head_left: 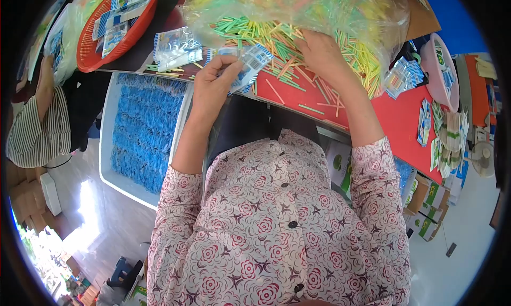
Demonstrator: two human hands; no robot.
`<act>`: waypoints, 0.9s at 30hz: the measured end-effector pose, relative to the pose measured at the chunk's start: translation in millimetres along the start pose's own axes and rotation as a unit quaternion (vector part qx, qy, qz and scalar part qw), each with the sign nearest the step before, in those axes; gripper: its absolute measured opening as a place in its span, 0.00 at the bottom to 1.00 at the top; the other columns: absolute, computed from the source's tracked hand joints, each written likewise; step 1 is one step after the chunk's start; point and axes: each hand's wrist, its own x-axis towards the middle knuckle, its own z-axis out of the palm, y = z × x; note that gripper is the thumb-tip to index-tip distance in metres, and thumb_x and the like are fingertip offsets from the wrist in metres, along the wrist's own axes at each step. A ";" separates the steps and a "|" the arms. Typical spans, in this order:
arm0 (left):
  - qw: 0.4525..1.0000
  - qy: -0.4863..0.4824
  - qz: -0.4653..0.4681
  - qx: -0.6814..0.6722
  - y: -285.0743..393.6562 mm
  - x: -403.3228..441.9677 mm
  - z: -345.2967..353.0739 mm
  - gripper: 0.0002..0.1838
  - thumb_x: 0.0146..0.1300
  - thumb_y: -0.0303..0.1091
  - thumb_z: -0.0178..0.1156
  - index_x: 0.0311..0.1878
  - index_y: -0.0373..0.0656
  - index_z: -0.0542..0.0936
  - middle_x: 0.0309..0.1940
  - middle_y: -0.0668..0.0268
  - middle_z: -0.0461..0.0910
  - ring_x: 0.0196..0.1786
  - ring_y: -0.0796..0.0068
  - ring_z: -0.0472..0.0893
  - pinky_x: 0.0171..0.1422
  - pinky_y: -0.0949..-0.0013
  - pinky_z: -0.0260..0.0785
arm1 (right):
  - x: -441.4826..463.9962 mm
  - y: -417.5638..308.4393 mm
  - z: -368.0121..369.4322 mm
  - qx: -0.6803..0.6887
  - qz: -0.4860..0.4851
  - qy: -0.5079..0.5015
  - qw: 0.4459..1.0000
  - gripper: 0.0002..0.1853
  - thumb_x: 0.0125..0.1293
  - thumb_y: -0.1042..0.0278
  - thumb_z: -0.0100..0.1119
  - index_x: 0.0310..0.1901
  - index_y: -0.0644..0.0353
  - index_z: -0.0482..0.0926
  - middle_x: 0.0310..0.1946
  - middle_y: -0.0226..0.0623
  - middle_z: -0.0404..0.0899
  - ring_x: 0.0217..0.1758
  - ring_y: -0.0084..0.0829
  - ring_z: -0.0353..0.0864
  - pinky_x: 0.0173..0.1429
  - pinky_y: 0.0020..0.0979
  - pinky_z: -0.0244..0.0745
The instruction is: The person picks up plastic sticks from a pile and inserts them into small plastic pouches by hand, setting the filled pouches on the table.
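Blue and white, the packet (253, 64) is pinched in your left hand (215, 85) above the near edge of the table (399, 127); your right hand (326, 57) rests among loose coloured sticks (255, 33), its grip too hidden to tell. Packets (403, 78) toward the table's right edge seem filled; the many loose sticks suggest much is left.
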 end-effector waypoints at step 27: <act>0.965 -0.110 0.060 -0.232 27.4 26.2 86.2 0.04 0.65 0.30 0.55 0.39 0.41 0.77 0.35 0.71 0.78 0.38 0.84 0.74 0.46 0.77 0.64 | -61.7 -10.5 -4.6 0.417 0.134 0.095 0.894 0.10 0.68 0.67 0.50 0.42 0.65 0.75 0.32 0.42 0.80 0.36 0.30 0.80 0.38 0.32 0.71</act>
